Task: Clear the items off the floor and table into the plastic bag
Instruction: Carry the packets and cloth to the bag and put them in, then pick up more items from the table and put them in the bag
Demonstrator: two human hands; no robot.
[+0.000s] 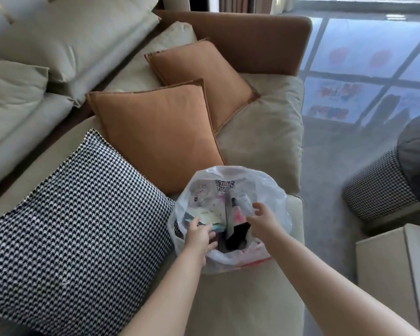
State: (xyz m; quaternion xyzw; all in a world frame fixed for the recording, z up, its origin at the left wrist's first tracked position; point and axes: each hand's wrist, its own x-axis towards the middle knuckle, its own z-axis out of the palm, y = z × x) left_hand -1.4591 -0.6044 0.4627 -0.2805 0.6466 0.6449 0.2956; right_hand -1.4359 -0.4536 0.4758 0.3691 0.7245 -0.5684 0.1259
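The thin, translucent white plastic bag (pixel 230 214) stands open on the seat of the beige fabric sofa (pixel 260 132), just beside a black-and-white houndstooth cushion (pixel 78 214), and is already stuffed with printed paper packets and something dark. The left hand (pixel 199 235) reaches into the mouth at the near-left rim, its fingers curled over a pale flat packet or the bag's edge; which of the two it grips is unclear. The right hand (pixel 262 220) hovers over the right side of the opening with fingers loosely bent, and whether it holds anything cannot be told. The main risk is the bag itself: it is soft, unsupported and sits near the seat's front edge, so a push downward on the contents could tip it and spill packets back onto the grey floor (pixel 330 166). The flimsy film could also tear if a stiff packet corner is forced in, and a tall upright piece in the middle may block whatever goes in next.
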